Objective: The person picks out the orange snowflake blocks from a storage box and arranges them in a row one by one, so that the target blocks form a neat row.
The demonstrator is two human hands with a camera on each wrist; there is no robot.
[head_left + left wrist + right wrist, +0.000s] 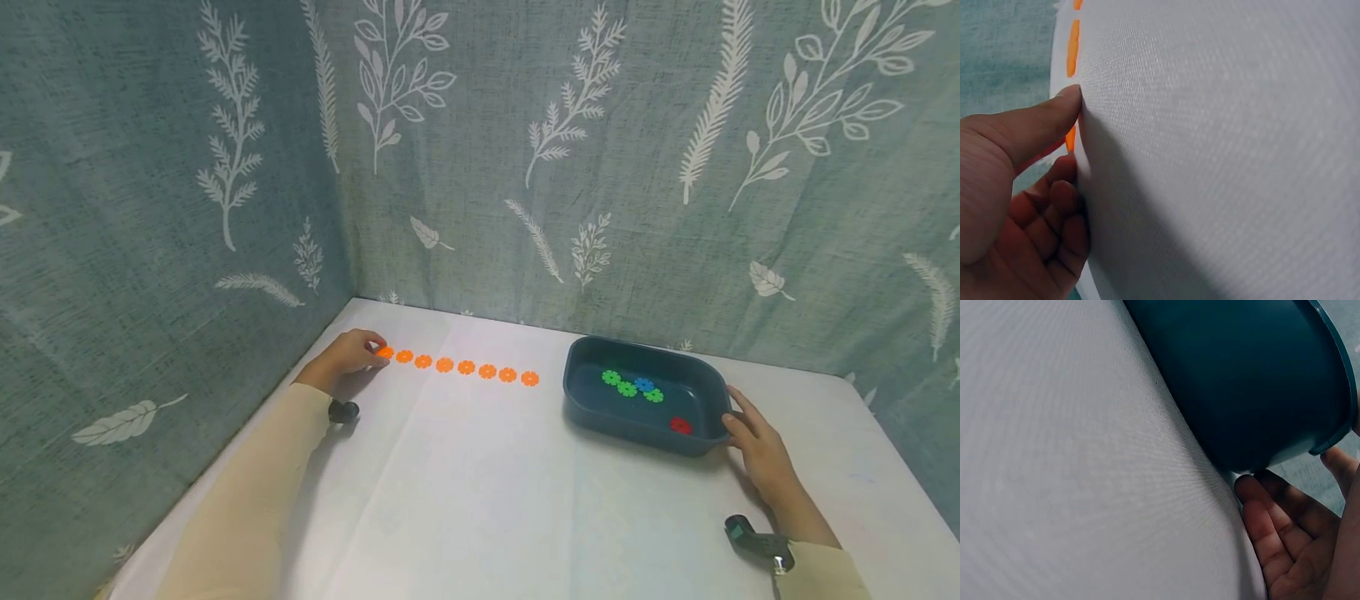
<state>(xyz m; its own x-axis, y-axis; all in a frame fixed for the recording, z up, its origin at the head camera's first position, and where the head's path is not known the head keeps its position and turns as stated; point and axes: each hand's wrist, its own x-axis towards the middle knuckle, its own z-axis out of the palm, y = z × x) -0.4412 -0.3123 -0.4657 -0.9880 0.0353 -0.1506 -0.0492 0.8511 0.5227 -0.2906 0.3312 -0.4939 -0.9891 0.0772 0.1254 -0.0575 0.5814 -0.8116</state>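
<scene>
At the far left end of a row of flat orange notched discs (467, 367), my left hand (352, 352) pinches the end disc (386, 352) between thumb and fingers, down at the table. The left wrist view shows that orange disc (1070, 139) edge-on, partly hidden by the thumb. My right hand (763, 454) holds the right end of a dark blue plastic bin (630, 423), with the thumb at the rim and fingers against the outer wall. Inside the bin lie three green discs (627, 388), one blue disc (643, 384) and one red disc (681, 426).
A white cloth (480, 483) covers the table. Patterned green curtains (480, 167) stand along its back and left sides. Each wrist wears a dark strap-on camera, one of them the right wrist camera (756, 540).
</scene>
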